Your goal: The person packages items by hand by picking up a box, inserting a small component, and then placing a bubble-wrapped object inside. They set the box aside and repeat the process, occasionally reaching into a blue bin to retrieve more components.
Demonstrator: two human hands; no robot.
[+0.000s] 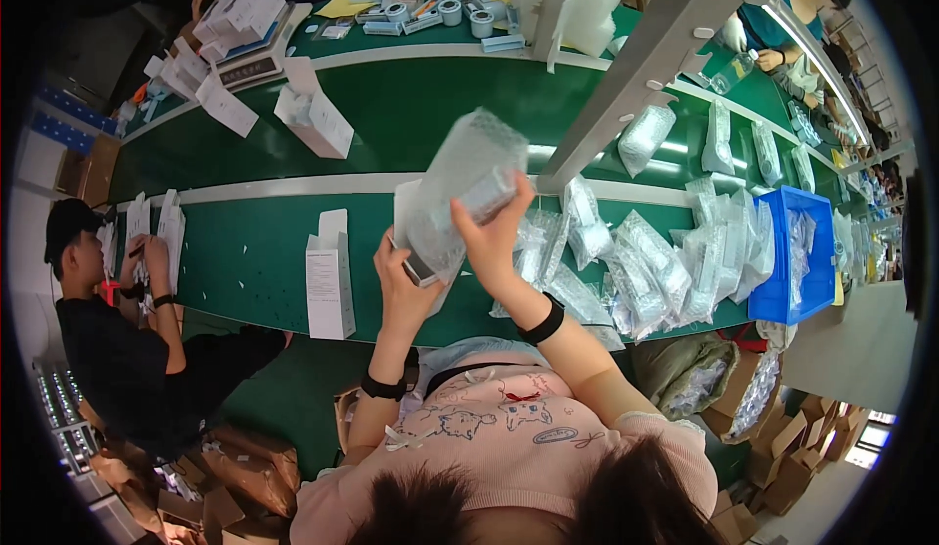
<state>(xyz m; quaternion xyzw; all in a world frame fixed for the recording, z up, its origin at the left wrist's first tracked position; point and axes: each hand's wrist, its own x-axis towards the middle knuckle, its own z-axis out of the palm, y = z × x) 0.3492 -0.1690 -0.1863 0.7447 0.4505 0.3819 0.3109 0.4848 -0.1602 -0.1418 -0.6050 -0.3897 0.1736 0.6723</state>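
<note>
1. The right hand (494, 237) is closed around the upper part of a bubble-wrap pouch (468, 188), gripping it above the green counter (254, 251).
2. The left hand (403, 286) grips the lower end of the same pouch, where a dark item shows through the wrap against a white carton behind it.
3. The pouch is held tilted, raised off the counter, between both hands.
4. An open white carton (330, 286) stands upright on the counter, left of the left hand.
5. A heap of filled bubble-wrap pouches (636, 266) lies on the counter to the right.
6. A blue bin (782, 286) sits beyond the heap.
</note>
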